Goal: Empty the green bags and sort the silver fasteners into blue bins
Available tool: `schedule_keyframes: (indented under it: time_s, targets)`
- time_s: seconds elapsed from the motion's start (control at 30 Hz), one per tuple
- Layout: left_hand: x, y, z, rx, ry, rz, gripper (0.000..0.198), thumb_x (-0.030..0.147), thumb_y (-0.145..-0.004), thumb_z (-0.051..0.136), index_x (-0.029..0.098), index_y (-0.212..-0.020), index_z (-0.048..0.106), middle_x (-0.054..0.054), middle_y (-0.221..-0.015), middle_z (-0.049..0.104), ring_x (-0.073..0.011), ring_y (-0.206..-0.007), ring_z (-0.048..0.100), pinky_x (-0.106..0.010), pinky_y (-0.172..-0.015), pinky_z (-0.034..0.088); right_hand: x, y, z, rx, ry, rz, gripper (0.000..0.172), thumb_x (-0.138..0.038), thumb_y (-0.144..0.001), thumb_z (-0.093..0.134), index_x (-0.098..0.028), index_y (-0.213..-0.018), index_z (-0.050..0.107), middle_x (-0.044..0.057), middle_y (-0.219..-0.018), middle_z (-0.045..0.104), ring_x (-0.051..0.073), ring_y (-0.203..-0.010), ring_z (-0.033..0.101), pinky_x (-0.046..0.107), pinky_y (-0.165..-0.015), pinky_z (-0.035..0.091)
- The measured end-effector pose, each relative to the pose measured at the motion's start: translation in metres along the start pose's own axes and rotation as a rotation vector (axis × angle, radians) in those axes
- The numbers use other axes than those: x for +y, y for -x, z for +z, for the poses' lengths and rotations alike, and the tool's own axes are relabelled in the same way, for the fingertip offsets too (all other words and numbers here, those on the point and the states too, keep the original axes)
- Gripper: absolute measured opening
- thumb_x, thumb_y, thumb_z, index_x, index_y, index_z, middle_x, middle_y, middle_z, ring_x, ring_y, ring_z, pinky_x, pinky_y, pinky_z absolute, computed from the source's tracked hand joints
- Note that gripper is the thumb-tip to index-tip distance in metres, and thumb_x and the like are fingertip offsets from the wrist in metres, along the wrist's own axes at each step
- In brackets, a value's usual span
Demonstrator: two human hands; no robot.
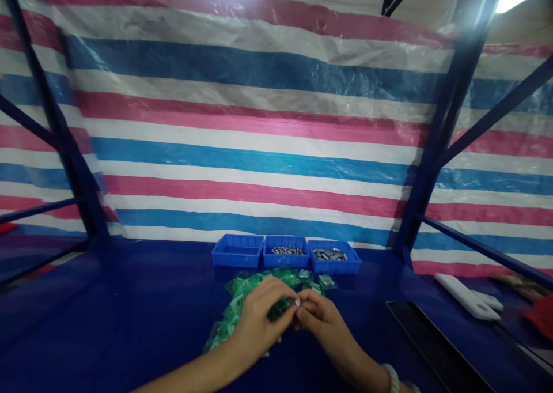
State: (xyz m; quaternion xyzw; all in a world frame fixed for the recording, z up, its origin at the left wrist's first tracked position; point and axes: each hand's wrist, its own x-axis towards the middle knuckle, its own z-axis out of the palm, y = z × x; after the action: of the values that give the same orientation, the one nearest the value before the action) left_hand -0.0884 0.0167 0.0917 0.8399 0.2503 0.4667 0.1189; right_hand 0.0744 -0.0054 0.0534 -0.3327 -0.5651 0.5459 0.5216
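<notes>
My left hand (261, 315) and my right hand (324, 321) meet over the table, fingertips pinched together. A tiny whitish piece (297, 302) shows between the fingertips, too small to make out. Something dark green shows under my left hand's curled fingers. Close behind and to the left of my hands lies a loose pile of small clear-and-green plastic packets (235, 306). My hands partly cover this pile. A few small metal bits lie on the table just below my fingers, mostly hidden.
Three blue bins stand in a row behind the packets: a left bin (237, 261) with nothing visible inside, a middle bin (285, 261) and a right bin (334, 265), both holding small metal parts. At right lie a black phone-like slab (436, 347) and a white device (466, 298).
</notes>
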Motion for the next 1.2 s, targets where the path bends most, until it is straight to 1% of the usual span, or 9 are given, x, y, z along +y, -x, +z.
schedule_keyframes:
  time_s: [0.07, 0.2, 0.27, 0.37, 0.53, 0.7, 0.97, 1.13, 1.2]
  targets:
    - [-0.015, -0.022, -0.004, 0.012, -0.085, 0.028, 0.007, 0.015, -0.086, 0.059, 0.020, -0.087, 0.064, -0.003, -0.082, 0.068, -0.0170, -0.080, 0.062, -0.030, -0.073, 0.050, 0.003, -0.002, -0.001, 0.023, 0.047, -0.005, 0.038, -0.053, -0.077, 0.069, -0.018, -0.085, 0.058, 0.002, -0.071, 0.068, 0.015, -0.065, 0.063, 0.028, -0.065, 0.047]
    - [-0.060, -0.066, -0.001, -0.016, -0.204, 0.030, 0.012, 0.015, -0.086, 0.058, 0.019, -0.094, 0.066, -0.004, -0.092, 0.071, -0.0202, -0.090, 0.063, -0.038, -0.087, 0.049, 0.010, -0.005, -0.006, 0.057, 0.166, -0.014, 0.032, -0.047, -0.079, 0.066, -0.017, -0.086, 0.059, 0.003, -0.071, 0.068, 0.016, -0.064, 0.062, 0.028, -0.062, 0.047]
    - [-0.078, -0.075, 0.003, -0.018, -0.232, -0.005, 0.018, 0.015, -0.085, 0.059, 0.018, -0.101, 0.066, -0.007, -0.097, 0.070, -0.0233, -0.094, 0.063, -0.042, -0.088, 0.050, 0.009, -0.005, -0.008, 0.066, 0.253, -0.034, 0.022, -0.037, -0.082, 0.064, -0.017, -0.087, 0.060, 0.003, -0.072, 0.068, 0.016, -0.066, 0.063, 0.028, -0.063, 0.048]
    - [-0.087, -0.068, 0.005, -0.018, -0.252, -0.042, 0.026, 0.015, -0.085, 0.058, 0.016, -0.110, 0.063, -0.010, -0.106, 0.068, -0.0258, -0.102, 0.062, -0.046, -0.091, 0.049, 0.005, -0.003, -0.010, 0.060, 0.487, -0.091, 0.007, -0.022, -0.084, 0.057, -0.017, -0.086, 0.061, 0.003, -0.075, 0.066, 0.017, -0.070, 0.062, 0.028, -0.064, 0.048]
    - [-0.067, -0.032, -0.010, -0.044, -0.245, -0.046, 0.029, 0.015, -0.085, 0.056, 0.022, -0.112, 0.062, -0.006, -0.109, 0.067, -0.0234, -0.105, 0.061, -0.044, -0.094, 0.049, -0.001, 0.006, -0.006, -0.114, 0.946, -0.329, 0.020, -0.007, -0.083, 0.055, -0.020, -0.094, 0.065, 0.003, -0.090, 0.064, 0.019, -0.088, 0.057, 0.032, -0.083, 0.046]
    - [-0.041, -0.008, -0.020, -0.031, -0.189, -0.091, 0.027, 0.015, -0.086, 0.052, 0.022, -0.110, 0.061, -0.006, -0.107, 0.067, -0.0216, -0.101, 0.063, -0.039, -0.088, 0.052, 0.003, 0.007, -0.005, -0.185, 1.104, -0.357, 0.029, -0.004, -0.086, 0.052, -0.023, -0.103, 0.064, 0.004, -0.099, 0.060, 0.020, -0.095, 0.053, 0.032, -0.088, 0.044]
    - [-0.016, 0.004, -0.016, -0.037, -0.079, -0.156, 0.024, 0.012, -0.083, 0.051, 0.022, -0.102, 0.062, -0.004, -0.099, 0.069, -0.0199, -0.089, 0.065, -0.035, -0.080, 0.053, 0.003, 0.005, -0.010, -0.150, 1.081, -0.360, 0.021, -0.004, -0.086, 0.053, -0.021, -0.091, 0.064, 0.003, -0.092, 0.061, 0.019, -0.091, 0.054, 0.030, -0.082, 0.045]
    - [-0.008, 0.013, -0.008, -0.074, 0.054, -0.190, 0.041, 0.001, -0.071, 0.047, 0.022, -0.104, 0.058, -0.003, -0.091, 0.068, -0.0176, -0.083, 0.065, -0.031, -0.075, 0.054, -0.017, 0.004, -0.012, 0.032, 0.825, -0.381, 0.004, -0.021, -0.088, 0.061, -0.020, -0.086, 0.064, 0.003, -0.083, 0.063, 0.017, -0.079, 0.057, 0.030, -0.075, 0.045]
    - [-0.005, 0.018, -0.002, -0.093, 0.132, -0.232, 0.037, 0.002, -0.071, 0.050, 0.022, -0.102, 0.056, -0.002, -0.087, 0.066, -0.0164, -0.078, 0.065, -0.029, -0.069, 0.055, -0.021, 0.004, -0.011, 0.096, 0.724, -0.332, 0.011, -0.029, -0.087, 0.063, -0.019, -0.082, 0.064, 0.002, -0.076, 0.062, 0.016, -0.070, 0.055, 0.027, -0.065, 0.044]
